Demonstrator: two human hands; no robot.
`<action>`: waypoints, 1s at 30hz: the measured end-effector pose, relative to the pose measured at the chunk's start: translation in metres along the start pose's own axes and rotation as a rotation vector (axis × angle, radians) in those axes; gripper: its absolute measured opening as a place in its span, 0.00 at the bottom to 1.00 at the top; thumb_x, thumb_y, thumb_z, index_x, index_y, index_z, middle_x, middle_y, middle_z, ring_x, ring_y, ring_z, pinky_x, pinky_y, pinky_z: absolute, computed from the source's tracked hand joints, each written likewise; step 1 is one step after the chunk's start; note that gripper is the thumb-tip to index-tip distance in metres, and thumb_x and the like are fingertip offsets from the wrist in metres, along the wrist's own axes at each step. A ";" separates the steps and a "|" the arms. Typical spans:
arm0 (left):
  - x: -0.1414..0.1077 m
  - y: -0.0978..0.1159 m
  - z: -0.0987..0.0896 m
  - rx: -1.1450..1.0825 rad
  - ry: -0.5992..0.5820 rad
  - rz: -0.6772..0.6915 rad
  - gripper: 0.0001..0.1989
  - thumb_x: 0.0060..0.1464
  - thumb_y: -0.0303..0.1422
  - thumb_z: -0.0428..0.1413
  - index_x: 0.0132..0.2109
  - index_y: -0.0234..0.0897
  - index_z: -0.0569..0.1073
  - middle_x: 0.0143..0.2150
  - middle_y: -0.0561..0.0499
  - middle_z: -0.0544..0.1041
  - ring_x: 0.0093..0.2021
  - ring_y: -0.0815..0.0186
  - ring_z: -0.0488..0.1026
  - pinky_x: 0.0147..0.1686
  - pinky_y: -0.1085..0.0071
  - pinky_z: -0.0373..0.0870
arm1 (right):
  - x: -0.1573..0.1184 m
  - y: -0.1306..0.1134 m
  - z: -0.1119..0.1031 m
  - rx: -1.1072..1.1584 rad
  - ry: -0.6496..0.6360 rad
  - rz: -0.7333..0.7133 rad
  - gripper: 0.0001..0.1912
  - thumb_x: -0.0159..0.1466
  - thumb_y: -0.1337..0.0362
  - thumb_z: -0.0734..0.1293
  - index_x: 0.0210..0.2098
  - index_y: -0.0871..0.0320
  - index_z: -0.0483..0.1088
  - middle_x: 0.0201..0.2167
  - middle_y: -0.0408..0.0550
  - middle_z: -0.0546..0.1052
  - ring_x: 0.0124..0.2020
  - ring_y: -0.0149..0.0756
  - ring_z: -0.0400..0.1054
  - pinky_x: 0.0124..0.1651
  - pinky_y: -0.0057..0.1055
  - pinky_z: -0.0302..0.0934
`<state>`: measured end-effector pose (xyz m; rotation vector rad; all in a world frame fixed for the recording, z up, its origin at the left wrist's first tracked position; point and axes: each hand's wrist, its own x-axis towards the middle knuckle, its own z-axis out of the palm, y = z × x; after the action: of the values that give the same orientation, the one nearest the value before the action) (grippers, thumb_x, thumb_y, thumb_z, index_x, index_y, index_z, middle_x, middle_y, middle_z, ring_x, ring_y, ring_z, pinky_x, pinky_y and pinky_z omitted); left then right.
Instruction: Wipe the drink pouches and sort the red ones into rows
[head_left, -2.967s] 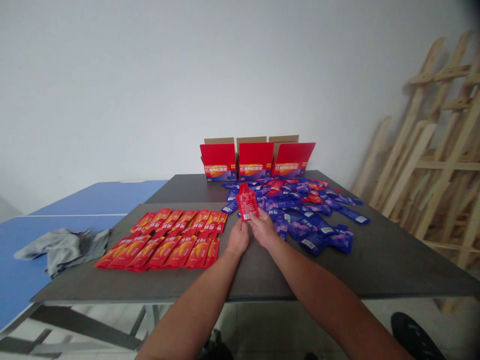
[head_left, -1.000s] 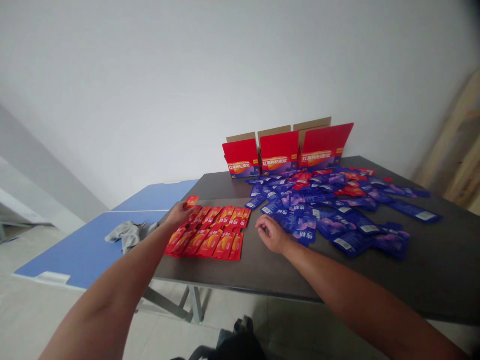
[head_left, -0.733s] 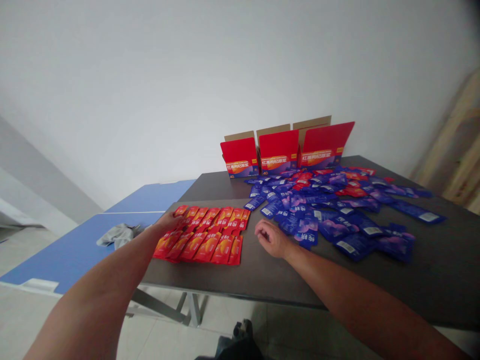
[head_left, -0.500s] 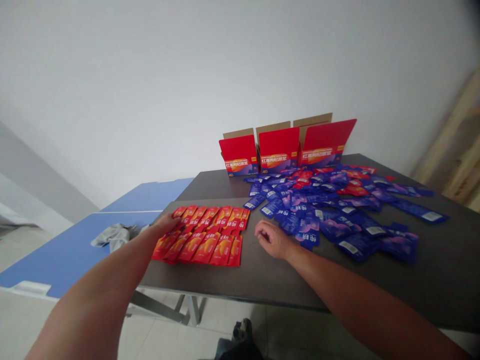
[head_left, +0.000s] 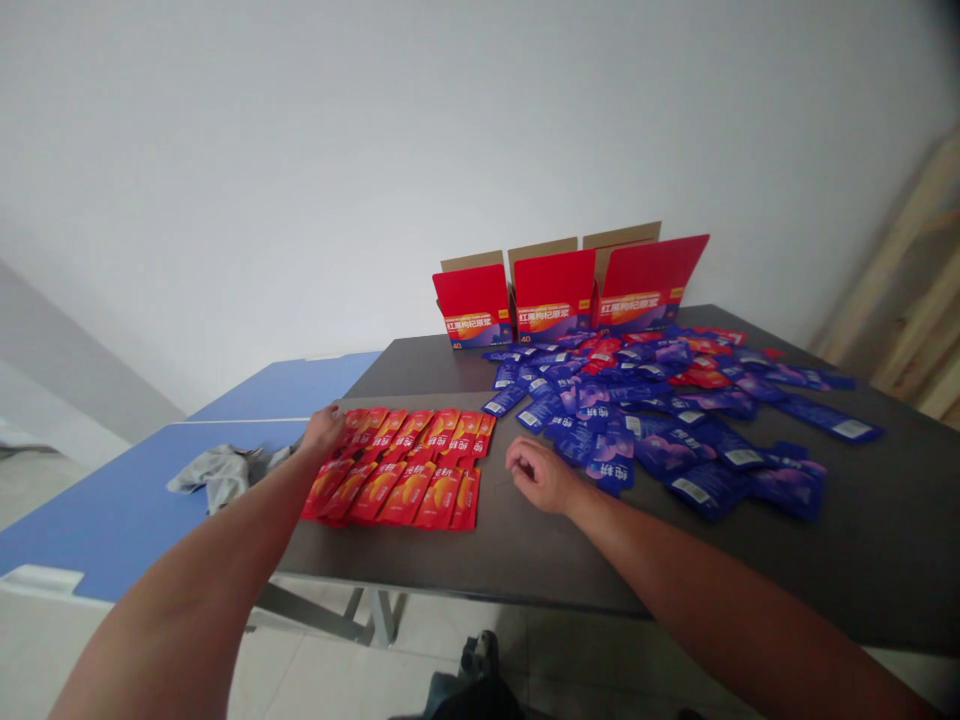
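Note:
Two overlapping rows of red sachets, a back row [head_left: 411,433] and a front row [head_left: 409,494], lie on the dark table [head_left: 450,560]. My left hand [head_left: 324,428] is at the left end of the back row; its fingers are partly hidden and too small to read. Curled and resting on the table between the red rows and the blue sachets [head_left: 611,450], my right hand [head_left: 541,474] shows nothing in its fingers. The blue sachets form a loose heap on the right, with some red sachets [head_left: 701,374] among them.
Three open red cartons, left [head_left: 474,305], middle [head_left: 555,295] and right [head_left: 649,285], stand at the back edge. A grey cloth [head_left: 225,474] lies on the blue table [head_left: 142,500] at the left. Wooden pieces [head_left: 919,290] lean at the far right.
My left hand has moved slightly left and up, to the outer end of the back red row. My right hand stays in nearly the same place, curled. The view has shifted slightly.

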<state>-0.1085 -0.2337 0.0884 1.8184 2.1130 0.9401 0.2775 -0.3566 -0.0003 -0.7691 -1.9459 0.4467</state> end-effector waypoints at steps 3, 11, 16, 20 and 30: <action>-0.009 0.038 0.014 -0.014 0.085 0.066 0.15 0.47 0.25 0.49 0.43 0.31 0.72 0.44 0.42 0.75 0.52 0.55 0.67 0.52 0.62 0.63 | 0.000 0.001 0.001 -0.028 0.024 0.006 0.10 0.56 0.76 0.60 0.33 0.56 0.63 0.30 0.43 0.67 0.29 0.31 0.60 0.33 0.28 0.56; -0.142 0.185 0.119 -0.922 -0.204 0.048 0.12 0.39 0.23 0.47 0.33 0.35 0.72 0.28 0.53 0.72 0.26 0.71 0.66 0.30 0.75 0.62 | -0.004 0.002 -0.002 -0.053 0.308 0.058 0.05 0.64 0.68 0.57 0.40 0.56 0.60 0.33 0.46 0.67 0.34 0.36 0.64 0.39 0.34 0.61; -0.184 0.198 0.184 -1.057 -0.196 -0.024 0.06 0.41 0.23 0.47 0.28 0.35 0.67 0.26 0.55 0.69 0.28 0.71 0.66 0.34 0.75 0.63 | -0.005 0.003 -0.005 -0.088 0.445 0.016 0.04 0.63 0.68 0.57 0.38 0.55 0.59 0.34 0.47 0.67 0.35 0.36 0.64 0.41 0.35 0.61; -0.186 0.188 0.202 -1.031 -0.293 0.046 0.03 0.45 0.27 0.52 0.28 0.36 0.64 0.24 0.57 0.67 0.26 0.72 0.64 0.30 0.76 0.62 | -0.004 0.002 -0.006 -0.140 0.446 0.041 0.05 0.61 0.69 0.59 0.36 0.55 0.58 0.30 0.44 0.66 0.32 0.34 0.63 0.38 0.33 0.61; -0.188 0.196 0.198 -0.534 -0.389 0.287 0.08 0.54 0.26 0.45 0.30 0.37 0.67 0.29 0.52 0.73 0.31 0.68 0.67 0.31 0.74 0.59 | 0.013 0.009 -0.049 -0.050 0.630 0.317 0.05 0.58 0.64 0.62 0.34 0.56 0.63 0.27 0.41 0.69 0.28 0.32 0.64 0.33 0.29 0.60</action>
<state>0.1996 -0.3367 0.0007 1.8439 1.2472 0.9899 0.3188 -0.3417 0.0259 -1.1037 -1.2579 0.2931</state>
